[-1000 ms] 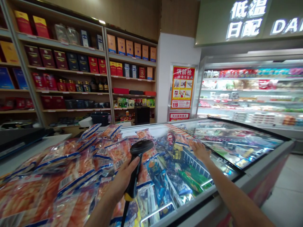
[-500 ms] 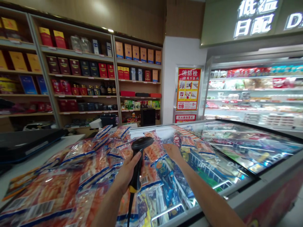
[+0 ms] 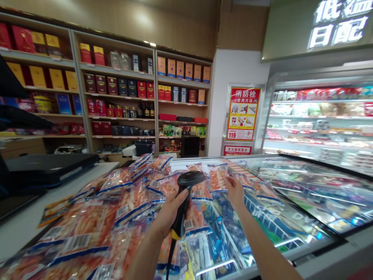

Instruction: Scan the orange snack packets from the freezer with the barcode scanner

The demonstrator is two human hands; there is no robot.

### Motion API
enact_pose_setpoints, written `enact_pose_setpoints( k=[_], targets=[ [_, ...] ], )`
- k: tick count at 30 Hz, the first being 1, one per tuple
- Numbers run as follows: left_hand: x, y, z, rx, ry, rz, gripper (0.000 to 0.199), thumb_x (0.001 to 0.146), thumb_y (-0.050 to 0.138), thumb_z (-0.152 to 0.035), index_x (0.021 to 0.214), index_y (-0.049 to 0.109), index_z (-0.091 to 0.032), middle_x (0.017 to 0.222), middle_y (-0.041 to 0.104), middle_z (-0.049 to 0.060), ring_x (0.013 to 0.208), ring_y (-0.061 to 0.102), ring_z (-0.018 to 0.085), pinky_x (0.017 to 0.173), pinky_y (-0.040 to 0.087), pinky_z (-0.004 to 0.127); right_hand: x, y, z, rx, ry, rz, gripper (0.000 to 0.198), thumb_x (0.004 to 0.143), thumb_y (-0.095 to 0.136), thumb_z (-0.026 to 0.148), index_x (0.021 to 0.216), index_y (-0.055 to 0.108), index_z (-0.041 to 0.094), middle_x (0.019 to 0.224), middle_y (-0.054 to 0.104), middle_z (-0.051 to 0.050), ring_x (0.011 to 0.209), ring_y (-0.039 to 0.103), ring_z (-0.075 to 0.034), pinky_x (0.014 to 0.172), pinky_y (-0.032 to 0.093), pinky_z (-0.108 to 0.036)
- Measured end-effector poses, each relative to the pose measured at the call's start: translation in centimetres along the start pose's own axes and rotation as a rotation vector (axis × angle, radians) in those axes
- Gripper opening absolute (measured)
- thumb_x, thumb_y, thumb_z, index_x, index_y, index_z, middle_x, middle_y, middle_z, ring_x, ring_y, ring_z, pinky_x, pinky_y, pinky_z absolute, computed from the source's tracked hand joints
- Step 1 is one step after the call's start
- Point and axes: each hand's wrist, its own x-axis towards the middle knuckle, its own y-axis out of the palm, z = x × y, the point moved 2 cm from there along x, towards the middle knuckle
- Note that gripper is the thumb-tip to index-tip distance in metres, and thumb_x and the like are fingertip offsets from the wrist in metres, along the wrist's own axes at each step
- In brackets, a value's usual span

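In my left hand [image 3: 171,212] is a black handheld barcode scanner [image 3: 190,179] with a yellow band at its base and a cable hanging down. My fingers wrap round its handle, and its head faces right. My right hand [image 3: 235,191] has its fingers pinched at the right edge of a clear bag of orange-pink food [image 3: 217,179], whose barcode is near the top. That bag is just right of the scanner head, over the freezer. Many similar bags [image 3: 84,221] lie heaped to the left, and a few [image 3: 266,191] lie on the glass to the right.
A chest freezer with a glass top [image 3: 303,175] stretches to the right, with wire baskets and blue packs inside. A white counter [image 3: 17,237] with a black device [image 3: 55,167] stands at left. Shelves of boxes [image 3: 122,87] and a lit chiller [image 3: 320,116] stand behind.
The view has turned slightly left. A bag now shows clearly beside the scanner at my right hand, where there was a blur before. The scanner stays in my left hand.
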Motion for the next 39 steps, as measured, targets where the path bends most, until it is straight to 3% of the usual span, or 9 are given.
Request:
enact_pose_setpoints(
  k=[8,15,30,35,39],
  targets=[
    [-0.5,1.2,0.1,0.046,0.048,0.107,0.029,0.073,0.048,-0.043,0.066,0.046,-0.015,0.05,0.049,-0.003,0.039,0.043,0.007,0.04,0.032,0.02,-1.0,0.5,0.8,-0.021,-0.032,-0.023,0.032,0.065,0.05,0.04,0.081,0.058,0.012,0.074,0.061,-0.007,0.069,0.054,-0.018,0.067,0.04,-0.03],
    [-0.6,1.5,0.2,0.032,0.014,0.064,0.028,0.07,0.051,-0.043,0.068,0.045,-0.016,0.051,0.049,-0.004,0.039,0.043,0.007,0.039,0.033,0.019,-1.3,0.5,1.6,-0.02,-0.032,-0.026,0.028,0.064,0.05,0.037,0.079,0.057,0.014,0.075,0.061,-0.006,0.071,0.054,-0.018,0.068,0.04,-0.03],
    [-0.3,1.2,0.3,0.014,-0.002,0.01,0.032,0.067,0.054,-0.046,0.068,0.048,-0.015,0.05,0.052,-0.003,0.04,0.045,0.007,0.04,0.035,0.019,-0.4,0.1,0.6,-0.021,-0.008,-0.082,0.034,0.065,0.049,0.041,0.082,0.058,0.012,0.077,0.062,-0.008,0.071,0.055,-0.018,0.068,0.041,-0.029],
    [0.3,0.3,0.4,0.041,-0.005,-0.089,0.036,0.063,0.055,-0.051,0.064,0.048,-0.015,0.048,0.05,-0.003,0.038,0.044,0.007,0.037,0.034,0.019,2.6,-2.0,-1.1,-0.211,-0.002,-0.238,0.039,0.067,0.044,0.039,0.087,0.06,0.01,0.079,0.063,-0.012,0.071,0.056,-0.02,0.066,0.04,-0.03],
    [0.7,-0.4,0.3,0.063,0.021,-0.15,0.038,0.062,0.054,-0.053,0.065,0.049,-0.015,0.046,0.049,-0.003,0.036,0.043,0.008,0.035,0.034,0.019,4.6,-2.1,-2.1,-0.448,0.037,-0.215,0.038,0.07,0.04,0.037,0.086,0.061,0.009,0.074,0.063,-0.013,0.069,0.056,-0.023,0.062,0.039,-0.031]
  ],
)
